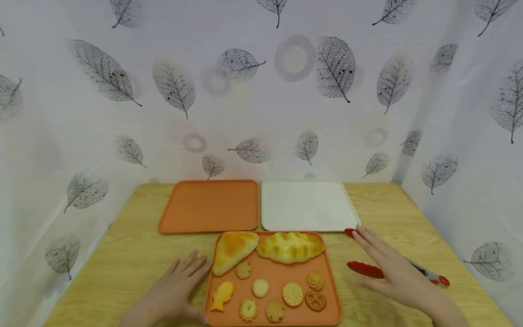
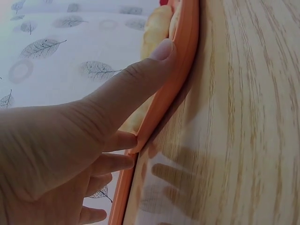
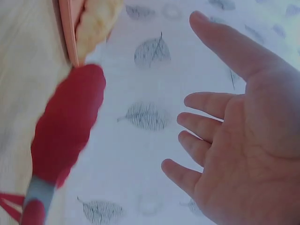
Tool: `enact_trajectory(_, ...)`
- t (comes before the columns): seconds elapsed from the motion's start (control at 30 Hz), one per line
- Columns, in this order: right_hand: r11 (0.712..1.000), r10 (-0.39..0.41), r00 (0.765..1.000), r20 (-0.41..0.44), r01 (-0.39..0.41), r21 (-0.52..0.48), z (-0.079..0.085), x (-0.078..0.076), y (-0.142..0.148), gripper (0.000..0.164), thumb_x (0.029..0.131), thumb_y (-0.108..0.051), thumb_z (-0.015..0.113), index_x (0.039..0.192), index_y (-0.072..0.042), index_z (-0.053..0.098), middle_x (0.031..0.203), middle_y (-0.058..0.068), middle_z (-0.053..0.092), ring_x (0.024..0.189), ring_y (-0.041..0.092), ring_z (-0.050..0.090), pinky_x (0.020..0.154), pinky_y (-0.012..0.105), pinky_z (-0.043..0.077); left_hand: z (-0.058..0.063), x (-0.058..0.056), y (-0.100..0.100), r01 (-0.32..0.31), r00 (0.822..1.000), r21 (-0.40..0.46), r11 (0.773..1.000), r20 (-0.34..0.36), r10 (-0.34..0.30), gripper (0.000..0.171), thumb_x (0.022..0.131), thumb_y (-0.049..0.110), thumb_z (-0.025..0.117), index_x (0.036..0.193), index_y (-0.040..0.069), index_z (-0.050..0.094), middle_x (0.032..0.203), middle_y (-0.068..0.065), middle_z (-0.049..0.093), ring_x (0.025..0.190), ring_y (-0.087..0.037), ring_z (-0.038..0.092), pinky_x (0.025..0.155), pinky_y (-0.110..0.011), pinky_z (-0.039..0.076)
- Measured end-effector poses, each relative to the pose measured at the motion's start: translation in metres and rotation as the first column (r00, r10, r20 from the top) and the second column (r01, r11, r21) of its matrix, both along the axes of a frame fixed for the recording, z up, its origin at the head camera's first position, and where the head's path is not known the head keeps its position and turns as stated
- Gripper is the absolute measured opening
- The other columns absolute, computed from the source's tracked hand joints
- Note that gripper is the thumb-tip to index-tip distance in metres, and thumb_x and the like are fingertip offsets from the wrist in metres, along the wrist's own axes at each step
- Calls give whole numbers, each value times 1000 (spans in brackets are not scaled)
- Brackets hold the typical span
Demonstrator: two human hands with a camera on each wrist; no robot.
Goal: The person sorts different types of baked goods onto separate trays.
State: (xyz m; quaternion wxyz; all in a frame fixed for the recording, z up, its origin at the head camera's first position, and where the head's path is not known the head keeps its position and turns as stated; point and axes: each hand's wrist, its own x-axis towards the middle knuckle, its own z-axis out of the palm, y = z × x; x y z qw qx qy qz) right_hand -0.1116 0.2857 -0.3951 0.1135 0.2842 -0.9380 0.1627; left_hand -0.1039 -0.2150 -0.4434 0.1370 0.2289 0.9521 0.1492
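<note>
An orange tray [image 1: 273, 275] at the front holds a triangular bread [image 1: 234, 250], a long ridged loaf [image 1: 290, 248], a fish-shaped cookie [image 1: 223, 294], a pretzel-shaped cookie [image 1: 316, 300] and several round cookies. Beside its left edge is my left hand [image 1: 169, 290], fingers spread and gripping nothing. In the left wrist view the thumb overlaps the tray's rim [image 2: 180, 61]; whether it touches, I cannot tell. My right hand [image 1: 396, 274] hovers with extended fingers over tongs with red scalloped tips [image 1: 365, 269]. The right wrist view shows the palm [image 3: 253, 140] apart from the tongs [image 3: 70, 122].
Behind the food tray, a second orange tray [image 1: 212, 206] and a white tray [image 1: 308, 204] lie side by side with nothing on them. A leaf-patterned curtain [image 1: 261, 113] closes off the back and sides of the wooden table [image 1: 122, 254].
</note>
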Motion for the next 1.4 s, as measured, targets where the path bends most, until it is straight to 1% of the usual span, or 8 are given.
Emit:
enact_trajectory(0.33, 996, -33, 996, 82, 40, -82, -17, -23, 54, 108, 74, -30, 84, 157, -14, 17, 165, 9, 11, 145, -10, -11, 113, 11, -9, -2, -1, -1, 20, 1000, -5, 1000, -20, -21, 126, 57, 84, 61, 153, 10, 30, 160, -15, 28, 150, -41, 12, 114, -69, 17)
enact_trajectory(0.5, 986, -46, 976, 211, 78, -147, -34, -32, 73, 106, 76, -26, 82, 157, -12, 16, 163, 22, 8, 143, -9, -17, 116, 66, -4, -3, 0, 0, 8, 1000, -12, 1000, -27, -8, 125, 56, 84, 61, 152, 9, 33, 159, -15, 29, 150, -41, 13, 114, -69, 17)
enact_trajectory(0.6, 981, -39, 959, 280, 89, -171, -43, -36, 82, 107, 75, -23, 82, 157, -10, 15, 159, 32, 10, 149, 7, -19, 104, 81, 2, -4, 1, 1, -1, 999, -21, 1000, -33, 0, 125, 56, 85, 61, 152, 10, 34, 159, -14, 30, 150, -39, 13, 114, -68, 17)
enact_trajectory(0.87, 970, -7, 887, 461, 119, -214, -58, -41, 95, 104, 74, -19, 81, 153, 6, 17, 150, 44, 13, 146, 52, -10, 97, 84, 6, -7, 0, -1, -1, 998, -15, 1000, -55, 1, 126, 56, 86, 58, 153, 12, 29, 160, -13, 30, 150, -39, 15, 113, -69, 19)
enact_trajectory(0.97, 981, -32, 893, 449, 114, -156, -59, -43, 96, 98, 76, -21, 80, 149, 11, 23, 148, 41, 24, 133, 61, 21, 123, 45, 13, -6, 1, -1, -2, 999, -13, 1000, -52, 1, 126, 56, 87, 57, 154, 12, 29, 160, -13, 30, 150, -39, 14, 113, -69, 19)
enact_trajectory(1.07, 992, -69, 911, 407, 105, -68, -60, -43, 97, 95, 76, -26, 81, 146, 12, 29, 144, 37, 37, 123, 52, 38, 102, 15, 30, -5, 1, -1, -5, 999, -8, 1000, -42, 5, 126, 56, 86, 58, 154, 13, 28, 160, -13, 29, 151, -39, 14, 113, -69, 18)
enact_trajectory(1.27, 991, -130, 896, 424, 133, 22, -61, -42, 100, 95, 76, -32, 81, 144, 14, 32, 134, 39, 42, 118, 58, 43, 85, 65, 44, -6, 1, 0, -3, 999, -9, 1000, -43, 2, 125, 57, 85, 58, 154, 13, 28, 160, -13, 29, 150, -39, 14, 114, -69, 18)
enact_trajectory(1.4, 992, -117, 887, 447, 121, 20, -63, -42, 105, 97, 76, -31, 80, 147, 11, 29, 133, 39, 41, 115, 57, 43, 81, 66, 44, -5, 1, -1, -3, 999, -4, 1000, -47, 2, 125, 56, 85, 59, 154, 12, 29, 159, -14, 30, 150, -40, 15, 113, -69, 19)
